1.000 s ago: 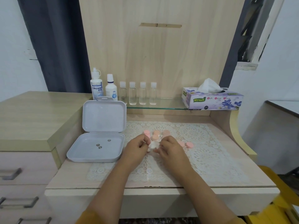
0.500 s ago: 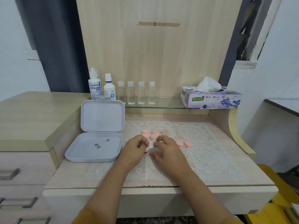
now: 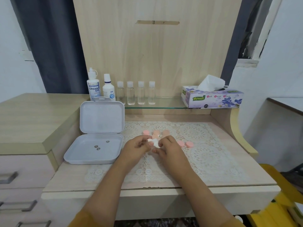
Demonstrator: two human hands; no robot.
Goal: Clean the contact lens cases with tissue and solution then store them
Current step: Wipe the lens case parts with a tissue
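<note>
Both hands meet over the lace mat (image 3: 205, 145). My left hand (image 3: 136, 149) and my right hand (image 3: 168, 149) together pinch a small wad of white tissue (image 3: 155, 142); whether a lens case sits inside the tissue is hidden. Behind the hands lie several pink lens case pieces (image 3: 146, 132), and two more pink pieces (image 3: 189, 144) lie just right of my right hand. A white storage box (image 3: 91, 154) stands open at the left, with three small metal dots on its floor.
Two solution bottles (image 3: 93, 87) and several small clear bottles (image 3: 141, 94) stand on the glass shelf (image 3: 167, 104). A tissue box (image 3: 213, 99) sits at the shelf's right end. A drawer unit (image 3: 24, 122) rises on the left.
My hands have kept working the tissue between them, lifting slightly off the mat. The view has shifted a little; the pink pieces and box stay in place.
</note>
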